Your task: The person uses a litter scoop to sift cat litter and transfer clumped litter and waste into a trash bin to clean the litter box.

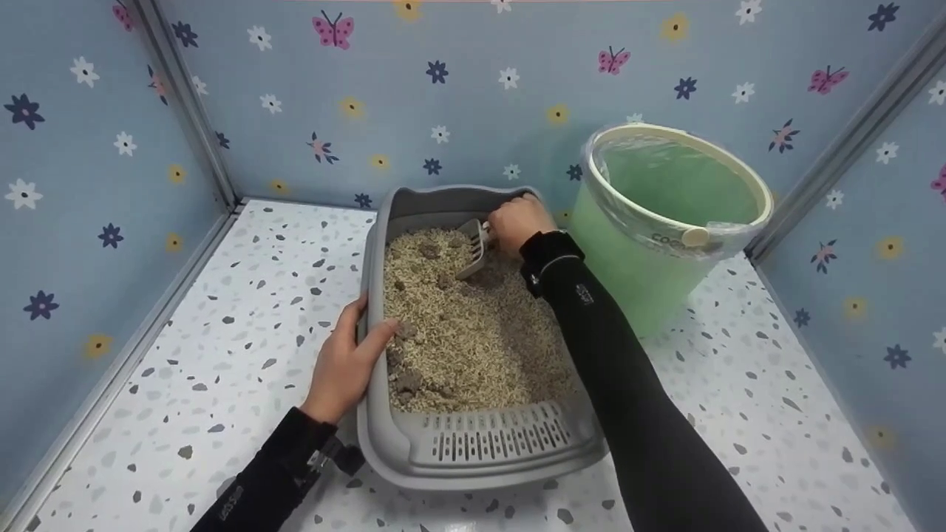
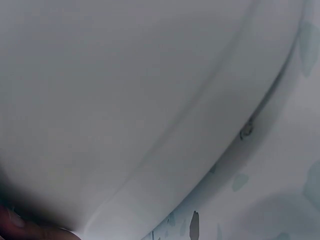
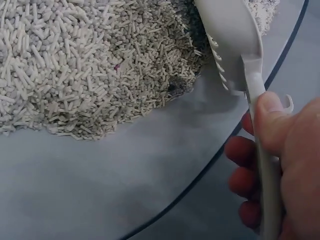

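Note:
A grey litter box (image 1: 488,473) stands on the floor, filled with pale pellet litter (image 1: 473,347) and several darker clumps (image 1: 408,384). My right hand (image 1: 521,222) grips a litter scoop (image 1: 473,247) near the box's far right corner. In the right wrist view, fingers and thumb wrap its handle (image 3: 270,200), and the slotted scoop head is tilted at the edge of the litter. My left hand (image 1: 347,362) holds the box's left rim, thumb over the top and the other fingers outside. The left wrist view shows mostly the box's outer wall (image 2: 150,100).
A green bin (image 1: 628,258) with a clear plastic liner stands right of the box, close to my right forearm. Blue patterned panels (image 1: 473,89) rise behind and on both sides. The floor (image 1: 251,310) is white with speckles.

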Motion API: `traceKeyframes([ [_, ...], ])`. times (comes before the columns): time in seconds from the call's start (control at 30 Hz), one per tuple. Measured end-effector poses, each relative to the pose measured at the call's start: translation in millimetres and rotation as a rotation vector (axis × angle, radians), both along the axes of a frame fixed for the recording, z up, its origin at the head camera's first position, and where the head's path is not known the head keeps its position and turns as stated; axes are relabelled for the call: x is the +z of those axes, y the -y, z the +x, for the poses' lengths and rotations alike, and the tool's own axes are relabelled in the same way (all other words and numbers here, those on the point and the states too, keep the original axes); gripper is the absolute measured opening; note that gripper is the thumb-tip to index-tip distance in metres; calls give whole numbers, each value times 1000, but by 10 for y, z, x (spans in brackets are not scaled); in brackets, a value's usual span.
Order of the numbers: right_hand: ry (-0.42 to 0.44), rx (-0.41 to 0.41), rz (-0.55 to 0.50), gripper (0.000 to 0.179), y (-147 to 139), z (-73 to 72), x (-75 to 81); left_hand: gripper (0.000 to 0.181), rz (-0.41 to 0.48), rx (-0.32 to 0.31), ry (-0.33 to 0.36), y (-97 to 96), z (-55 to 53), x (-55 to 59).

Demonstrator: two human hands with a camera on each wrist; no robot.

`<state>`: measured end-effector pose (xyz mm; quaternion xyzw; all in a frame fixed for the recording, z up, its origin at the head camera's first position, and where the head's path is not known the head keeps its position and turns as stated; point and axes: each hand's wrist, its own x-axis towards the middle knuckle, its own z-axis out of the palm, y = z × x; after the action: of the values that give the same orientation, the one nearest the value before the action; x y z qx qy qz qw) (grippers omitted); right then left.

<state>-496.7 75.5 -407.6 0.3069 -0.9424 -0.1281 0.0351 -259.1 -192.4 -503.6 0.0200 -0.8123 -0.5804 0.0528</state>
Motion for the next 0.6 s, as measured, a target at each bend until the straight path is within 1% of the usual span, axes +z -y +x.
traceKeyframes([
  [0.07,58,-30,10,22,41,10,67,87,-8,3,6,6,-9,9],
  [0.13,101,-59,48,26,93,54,161,87,-17,10,12,12,-9,12],
  [0.2,84,-74,90,34,145,80,239,88,-22,16,12,21,-10,13],
  [0.3,7,-88,153,46,192,99,331,88,-21,18,6,34,-12,24],
  [0.37,-26,-91,173,49,201,86,352,88,-15,15,7,33,-14,27],
  [0.4,-28,-91,171,49,197,75,352,87,-11,12,9,30,-15,26],
  [0.53,-4,-55,113,45,161,18,296,86,-5,12,20,-5,-11,16],
  [0.6,8,-52,82,43,139,-6,258,85,-1,9,22,-27,-11,9],
])
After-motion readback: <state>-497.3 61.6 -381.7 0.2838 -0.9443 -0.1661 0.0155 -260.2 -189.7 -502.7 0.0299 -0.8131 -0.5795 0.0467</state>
